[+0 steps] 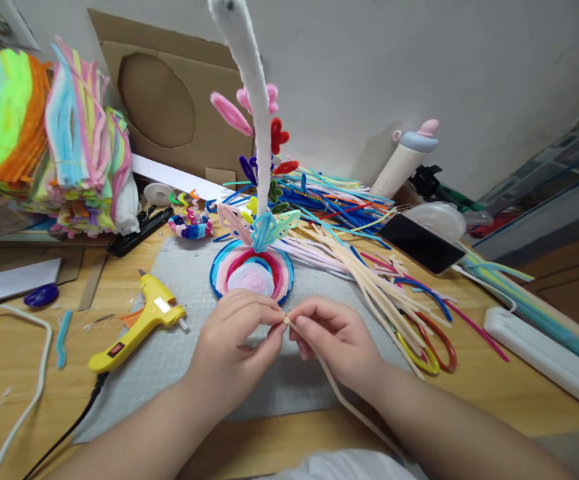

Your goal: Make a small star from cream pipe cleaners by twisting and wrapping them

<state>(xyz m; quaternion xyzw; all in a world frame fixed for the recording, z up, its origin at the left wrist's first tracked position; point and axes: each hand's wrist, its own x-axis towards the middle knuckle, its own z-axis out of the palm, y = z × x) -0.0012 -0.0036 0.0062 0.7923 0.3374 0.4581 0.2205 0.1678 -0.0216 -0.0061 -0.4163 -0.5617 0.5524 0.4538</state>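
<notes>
Between my fingertips is a beige pipe cleaner [338, 395], its end bent into a small curl and its long tail trailing down past my right wrist. My left hand [242, 337] pinches the curled end with thumb and forefinger. My right hand [332, 337] closes on the same pipe cleaner just beside it. Directly beyond my hands stands a pipe-cleaner craft: a round base [217, 270] of coiled blue, pink and red rings, a tall white fuzzy stem [260, 127], and colourful flowers and pastel butterfly-like shapes around it.
A yellow glue gun [142, 327] lies on the grey cutting mat [169, 387] at left. Loose beige pipe cleaners [369, 273], a phone [422, 243] and a white power strip [544, 360] are on the right. Bundled pipe cleaners [9, 127] and cut cardboard [219, 73] stand behind.
</notes>
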